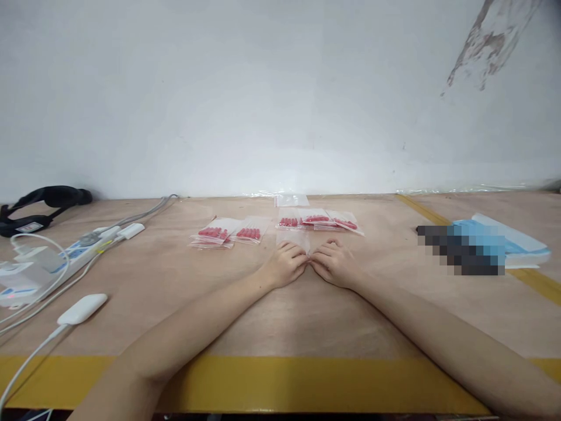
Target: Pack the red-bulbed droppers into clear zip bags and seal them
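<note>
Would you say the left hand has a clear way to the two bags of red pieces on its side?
Probably yes: the left hand rests just short of the two bags, with only bare tabletop between them.

We see red pieces in clear bags (pixel 248 230), yellow tape (pixel 280 383) edging our tan table (pixel 175 280), a white wall (pixel 219 88).

power strip (pixel 81 250) far left | white adapter (pixel 82 309) front left | blue packet (pixel 508 242) right | black strap (pixel 44 202) rear left
</note>
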`<action>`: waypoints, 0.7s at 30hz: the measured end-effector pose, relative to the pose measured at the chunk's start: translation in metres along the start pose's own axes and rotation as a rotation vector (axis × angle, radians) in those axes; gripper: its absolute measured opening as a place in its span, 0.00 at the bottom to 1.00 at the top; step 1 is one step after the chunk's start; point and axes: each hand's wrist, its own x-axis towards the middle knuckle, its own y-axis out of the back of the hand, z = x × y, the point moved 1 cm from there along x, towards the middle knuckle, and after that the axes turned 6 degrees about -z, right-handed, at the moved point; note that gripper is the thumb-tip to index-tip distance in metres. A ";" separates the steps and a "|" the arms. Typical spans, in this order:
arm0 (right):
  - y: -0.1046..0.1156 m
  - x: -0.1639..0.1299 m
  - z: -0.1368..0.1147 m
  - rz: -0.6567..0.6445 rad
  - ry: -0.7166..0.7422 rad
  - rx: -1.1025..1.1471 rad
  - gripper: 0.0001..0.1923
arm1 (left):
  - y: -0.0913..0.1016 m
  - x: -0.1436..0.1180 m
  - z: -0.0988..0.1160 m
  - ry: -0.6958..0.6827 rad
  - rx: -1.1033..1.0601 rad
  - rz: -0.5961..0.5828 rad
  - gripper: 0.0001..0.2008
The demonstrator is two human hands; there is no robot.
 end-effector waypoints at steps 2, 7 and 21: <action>0.001 0.000 0.000 0.005 -0.005 -0.004 0.09 | -0.004 0.005 0.001 -0.026 0.032 0.005 0.08; 0.001 -0.001 0.000 0.014 -0.026 -0.005 0.09 | -0.002 0.010 0.002 -0.074 0.119 -0.007 0.09; 0.008 -0.010 0.010 0.014 -0.065 0.028 0.07 | 0.027 -0.024 -0.020 -0.098 0.268 0.017 0.11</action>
